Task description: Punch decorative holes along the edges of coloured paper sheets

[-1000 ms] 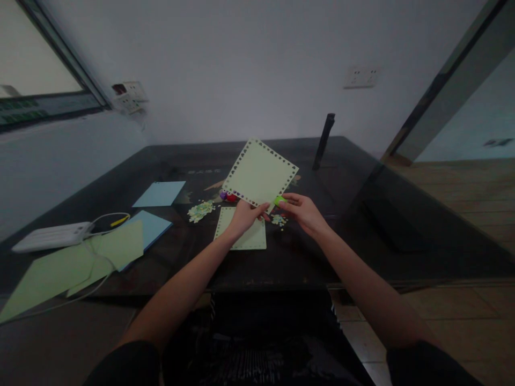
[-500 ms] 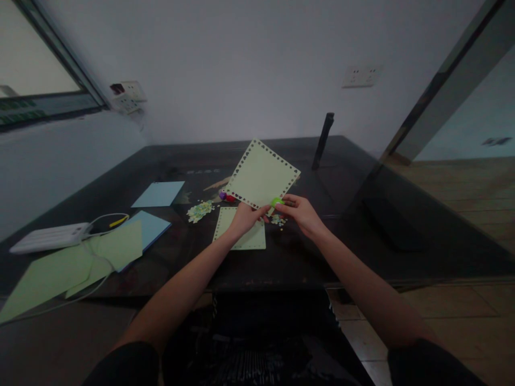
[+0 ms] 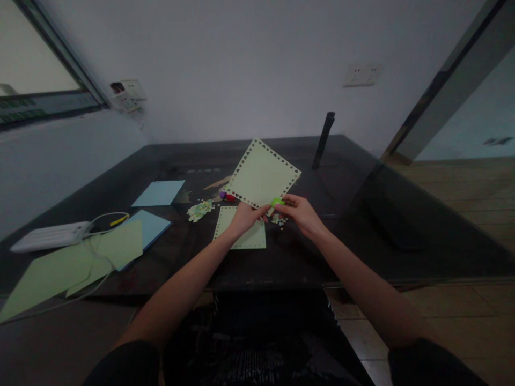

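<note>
My left hand [image 3: 244, 217] pinches the near corner of a pale green paper square [image 3: 262, 173] whose edges carry a row of punched holes; the sheet is held up, tilted, above the dark table [image 3: 306, 252]. My right hand [image 3: 301, 212] is closed on a small bright green punch [image 3: 277, 201] at the same corner of the sheet. Under my hands lies a second green sheet with punched edges [image 3: 241, 229]. Small paper scraps [image 3: 279, 219] lie beside my right hand.
A pile of punched confetti [image 3: 200, 209] and small red and purple objects [image 3: 227, 196] sit left of the held sheet. Blue sheets [image 3: 158, 193], green sheets [image 3: 80, 260] and a white power strip with cable [image 3: 48, 236] lie at the left. A dark upright post [image 3: 324, 139] stands behind.
The held sheet has shifted slightly to the right, and my right hand with the green punch has closed in on its near corner. Nothing else has moved.
</note>
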Demonstrator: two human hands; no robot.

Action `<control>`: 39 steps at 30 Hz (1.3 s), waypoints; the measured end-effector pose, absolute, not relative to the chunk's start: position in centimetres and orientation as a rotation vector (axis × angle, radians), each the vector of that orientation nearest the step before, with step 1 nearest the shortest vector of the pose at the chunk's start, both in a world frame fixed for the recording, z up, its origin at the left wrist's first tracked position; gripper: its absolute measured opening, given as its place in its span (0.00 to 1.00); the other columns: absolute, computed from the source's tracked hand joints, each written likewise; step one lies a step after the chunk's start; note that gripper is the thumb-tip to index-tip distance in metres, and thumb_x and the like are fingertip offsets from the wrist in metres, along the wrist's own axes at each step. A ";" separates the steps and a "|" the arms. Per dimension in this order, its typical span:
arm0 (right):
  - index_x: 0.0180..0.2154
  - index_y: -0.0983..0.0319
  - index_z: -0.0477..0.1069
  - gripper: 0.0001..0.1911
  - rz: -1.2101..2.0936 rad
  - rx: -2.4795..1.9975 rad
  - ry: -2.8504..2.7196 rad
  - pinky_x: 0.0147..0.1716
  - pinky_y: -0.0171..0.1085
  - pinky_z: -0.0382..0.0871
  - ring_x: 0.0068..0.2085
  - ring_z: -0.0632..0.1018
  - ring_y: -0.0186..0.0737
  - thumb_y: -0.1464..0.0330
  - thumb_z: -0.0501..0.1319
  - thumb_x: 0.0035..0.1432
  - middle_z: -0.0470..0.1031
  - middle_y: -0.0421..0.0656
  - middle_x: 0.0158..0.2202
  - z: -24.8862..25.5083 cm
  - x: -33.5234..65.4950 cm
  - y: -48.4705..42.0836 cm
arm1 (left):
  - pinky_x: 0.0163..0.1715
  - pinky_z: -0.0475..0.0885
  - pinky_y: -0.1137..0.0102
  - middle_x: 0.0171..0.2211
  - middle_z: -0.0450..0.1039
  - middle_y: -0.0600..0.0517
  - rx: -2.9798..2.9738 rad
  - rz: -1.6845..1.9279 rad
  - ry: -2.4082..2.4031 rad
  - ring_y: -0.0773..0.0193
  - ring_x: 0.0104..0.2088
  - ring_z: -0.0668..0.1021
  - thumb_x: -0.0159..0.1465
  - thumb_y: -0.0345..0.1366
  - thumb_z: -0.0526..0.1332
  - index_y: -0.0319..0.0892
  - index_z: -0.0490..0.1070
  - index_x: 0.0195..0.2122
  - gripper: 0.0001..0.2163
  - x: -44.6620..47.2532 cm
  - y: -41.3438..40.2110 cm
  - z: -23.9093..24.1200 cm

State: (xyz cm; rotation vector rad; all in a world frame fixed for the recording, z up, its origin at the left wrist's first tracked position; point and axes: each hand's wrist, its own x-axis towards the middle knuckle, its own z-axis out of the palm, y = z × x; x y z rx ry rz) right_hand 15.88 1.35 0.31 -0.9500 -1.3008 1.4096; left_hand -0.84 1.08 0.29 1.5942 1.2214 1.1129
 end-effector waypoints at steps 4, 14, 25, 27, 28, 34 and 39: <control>0.31 0.61 0.72 0.14 1.414 -0.962 -1.327 0.26 0.34 0.68 0.29 0.75 0.35 0.62 0.69 0.42 0.76 0.42 0.30 0.5 15.9 1.2 | 0.19 0.65 0.75 0.15 0.70 0.55 1.604 1.104 1.225 0.68 0.17 0.73 0.56 0.32 0.62 0.37 0.72 0.31 0.04 -0.8 1.0 0.4; 0.32 0.61 0.72 0.16 1.485 -0.909 -1.252 0.33 0.39 0.73 0.28 0.76 0.35 0.63 0.71 0.40 0.76 0.43 0.33 0.3 15.7 1.2 | 0.19 0.66 0.74 0.25 0.76 0.50 1.585 1.138 1.182 0.68 0.18 0.74 0.56 0.32 0.62 0.37 0.70 0.35 0.07 -0.9 1.2 0.0; 0.32 0.62 0.72 0.18 1.482 -0.950 -1.201 0.29 0.36 0.72 0.25 0.75 0.33 0.64 0.72 0.37 0.76 0.42 0.32 -0.3 15.7 1.6 | 0.25 0.69 0.71 0.27 0.77 0.49 1.637 1.004 1.195 0.63 0.24 0.77 0.57 0.37 0.61 0.36 0.71 0.37 0.10 -1.0 1.3 -0.4; 0.31 0.62 0.72 0.17 1.487 -0.948 -1.199 0.29 0.36 0.71 0.25 0.75 0.32 0.65 0.72 0.37 0.76 0.42 0.32 -0.3 15.7 1.5 | 0.26 0.69 0.70 0.26 0.76 0.49 1.645 0.988 1.212 0.63 0.24 0.76 0.57 0.37 0.61 0.36 0.71 0.36 0.10 -1.0 1.4 -0.5; 0.31 0.62 0.72 0.16 1.486 -0.950 -1.203 0.29 0.37 0.71 0.25 0.74 0.33 0.65 0.72 0.37 0.76 0.42 0.31 -0.2 15.7 1.5 | 0.27 0.69 0.70 0.25 0.76 0.49 1.650 0.981 1.224 0.63 0.24 0.76 0.57 0.36 0.61 0.36 0.71 0.36 0.09 -1.0 1.3 -0.4; 0.29 0.63 0.72 0.14 1.446 -0.991 -1.273 0.26 0.36 0.67 0.26 0.74 0.34 0.63 0.70 0.39 0.75 0.41 0.28 0.0 15.7 1.4 | 0.29 0.69 0.69 0.19 0.73 0.52 1.677 0.956 1.265 0.63 0.23 0.75 0.58 0.35 0.60 0.36 0.72 0.32 0.07 -1.0 1.1 -0.2; 0.30 0.63 0.72 0.16 1.385 -1.034 -1.285 0.26 0.35 0.65 0.28 0.74 0.35 0.63 0.70 0.39 0.75 0.42 0.30 0.0 15.8 1.4 | 0.30 0.70 0.70 0.21 0.75 0.50 1.704 0.950 1.253 0.63 0.24 0.76 0.59 0.37 0.60 0.36 0.73 0.30 0.08 -1.0 0.9 0.0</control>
